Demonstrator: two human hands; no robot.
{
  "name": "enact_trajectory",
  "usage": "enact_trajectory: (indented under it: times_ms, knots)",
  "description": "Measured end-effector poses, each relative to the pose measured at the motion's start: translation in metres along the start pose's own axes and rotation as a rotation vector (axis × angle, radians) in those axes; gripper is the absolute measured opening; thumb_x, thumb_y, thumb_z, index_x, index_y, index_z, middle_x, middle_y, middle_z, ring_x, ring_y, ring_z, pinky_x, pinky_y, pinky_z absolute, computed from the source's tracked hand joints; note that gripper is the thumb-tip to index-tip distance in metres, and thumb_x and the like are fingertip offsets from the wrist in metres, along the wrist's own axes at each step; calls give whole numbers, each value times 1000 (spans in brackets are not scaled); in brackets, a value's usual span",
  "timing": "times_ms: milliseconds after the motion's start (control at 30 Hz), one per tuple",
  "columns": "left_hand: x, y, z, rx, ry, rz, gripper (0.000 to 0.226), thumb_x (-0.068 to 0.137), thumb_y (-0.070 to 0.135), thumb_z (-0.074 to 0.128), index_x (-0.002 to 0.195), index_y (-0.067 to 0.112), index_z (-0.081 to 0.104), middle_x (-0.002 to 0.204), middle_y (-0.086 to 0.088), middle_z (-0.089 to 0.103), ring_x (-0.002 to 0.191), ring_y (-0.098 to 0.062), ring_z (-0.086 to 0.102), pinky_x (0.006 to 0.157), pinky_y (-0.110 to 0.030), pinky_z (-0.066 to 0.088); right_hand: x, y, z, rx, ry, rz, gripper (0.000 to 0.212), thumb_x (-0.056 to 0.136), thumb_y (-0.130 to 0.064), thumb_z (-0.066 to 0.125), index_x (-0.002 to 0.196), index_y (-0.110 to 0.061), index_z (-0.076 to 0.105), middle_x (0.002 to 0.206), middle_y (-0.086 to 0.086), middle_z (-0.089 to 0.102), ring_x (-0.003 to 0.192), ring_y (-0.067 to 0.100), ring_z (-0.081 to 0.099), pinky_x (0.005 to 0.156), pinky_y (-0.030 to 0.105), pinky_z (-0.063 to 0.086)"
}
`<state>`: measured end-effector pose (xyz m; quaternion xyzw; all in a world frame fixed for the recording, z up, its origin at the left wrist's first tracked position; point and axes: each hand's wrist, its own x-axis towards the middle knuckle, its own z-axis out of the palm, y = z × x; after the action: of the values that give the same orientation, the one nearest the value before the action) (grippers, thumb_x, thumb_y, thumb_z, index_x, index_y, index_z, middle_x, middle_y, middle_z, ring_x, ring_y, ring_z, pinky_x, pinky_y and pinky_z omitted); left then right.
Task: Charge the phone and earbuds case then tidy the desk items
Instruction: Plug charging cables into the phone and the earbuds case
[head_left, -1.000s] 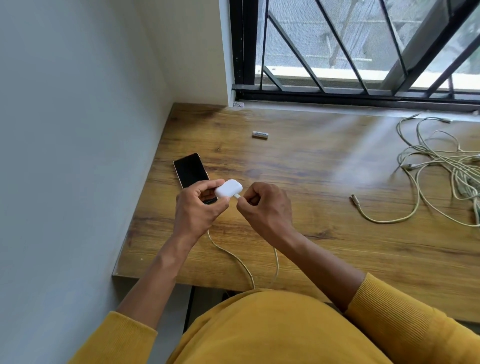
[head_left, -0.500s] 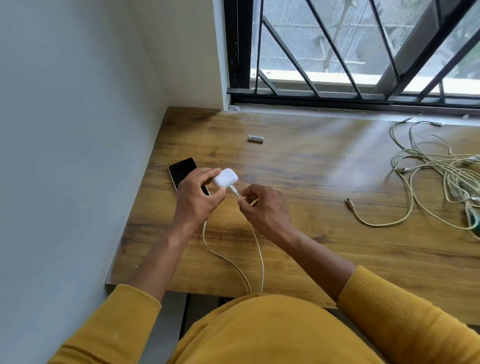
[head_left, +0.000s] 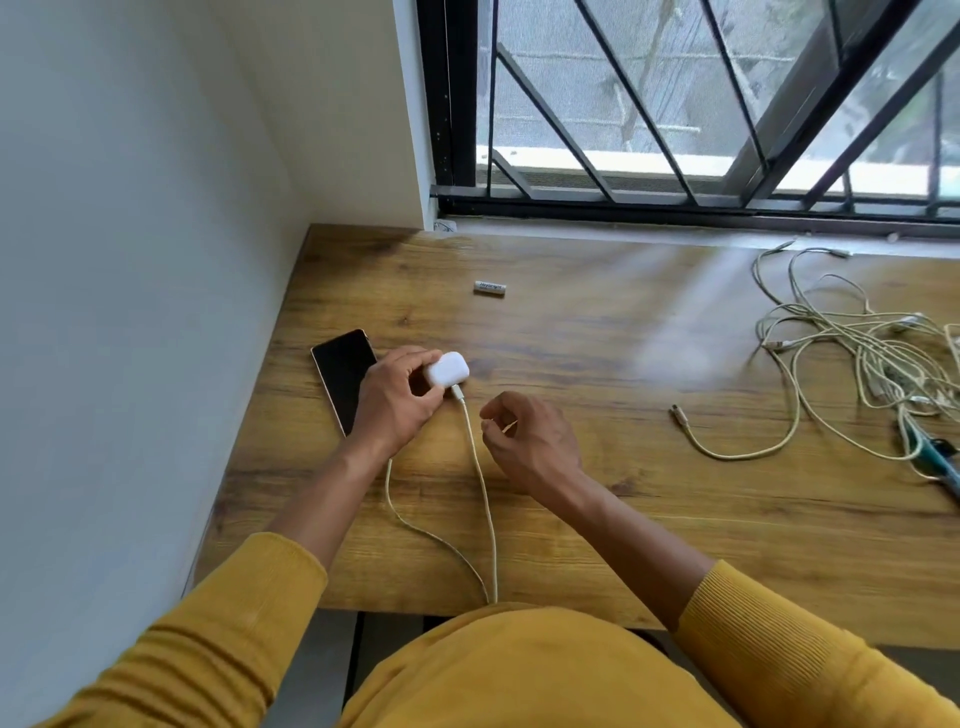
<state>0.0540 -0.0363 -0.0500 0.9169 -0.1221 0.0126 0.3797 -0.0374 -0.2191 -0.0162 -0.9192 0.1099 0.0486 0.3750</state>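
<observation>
My left hand (head_left: 397, 397) grips the white earbuds case (head_left: 447, 369) low over the wooden desk (head_left: 597, 499). A white cable (head_left: 480, 483) is plugged into the case's near end and runs back over the desk's front edge. My right hand (head_left: 530, 439) hovers just right of that cable with fingers loosely curled, holding nothing. The black phone (head_left: 343, 376) lies screen-up by the left wall, partly under my left hand. A second cable (head_left: 415, 525) comes out from under my left wrist; its end at the phone is hidden.
A small battery (head_left: 490, 288) lies towards the back of the desk. A tangle of pale cables (head_left: 852, 358) spreads over the right side, one loose plug (head_left: 677, 412) pointing left. A dark green tool (head_left: 935, 460) lies at the right edge. Barred window behind.
My right hand let go of the cable plug and drew back to the right. My left hand lowered the plugged-in case towards the desk beside the phone.
</observation>
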Motion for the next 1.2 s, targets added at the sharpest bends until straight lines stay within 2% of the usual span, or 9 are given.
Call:
enact_trajectory:
  times_ms: [267,433,533,700,800,967,1133,1200]
  knots:
    - [-1,-2,5,15,15,-41,46,85,16,85,130,16,75,134,-2,73,133,-17,62,115,-36,47,2,0,-2,-27,-16,17,12,94,-32,65,99,-30,75,93,-14,73,88,10,68,78,41,60]
    - [-3,2,1,9,1,-27,47,85,12,82,131,18,74,131,3,71,123,-9,60,108,-32,49,1,-2,-3,-33,-20,18,12,93,-31,65,96,-29,76,91,-12,74,87,11,68,77,39,60]
    - [-6,6,-4,-16,9,-25,48,85,11,82,131,19,73,133,5,70,124,-11,61,109,-30,48,-2,-5,-3,-34,-14,11,13,93,-30,64,95,-28,77,90,-12,75,86,12,69,78,39,59]
    - [-18,13,-12,-39,61,-16,46,88,11,80,132,20,72,136,6,69,128,-4,56,110,-21,39,-10,-12,-2,-37,9,10,15,92,-30,65,98,-28,78,91,-12,76,86,12,70,76,42,61]
    - [-32,14,-15,-61,76,-9,44,90,13,78,133,21,72,138,6,69,132,-9,60,115,-27,44,-19,-18,0,-24,26,11,14,91,-32,64,95,-29,77,88,-13,74,84,12,69,75,43,61]
    - [-66,14,-17,-96,51,-9,38,94,17,71,131,25,73,136,8,68,129,-10,61,114,-44,49,-37,-24,6,-10,54,24,13,92,-33,64,96,-29,76,87,-12,74,83,13,69,76,41,60]
    - [-103,15,-24,-114,32,-49,34,97,16,70,130,24,73,135,10,68,124,-12,64,107,-48,53,-59,-26,11,-5,81,0,14,97,-33,65,102,-28,76,91,-13,74,84,11,68,77,40,60]
    - [-118,17,-28,-119,43,-58,33,98,16,69,130,23,73,135,9,69,126,-9,62,109,-45,53,-69,-27,14,9,99,-18,15,97,-32,65,104,-27,76,92,-12,75,84,10,68,77,41,61]
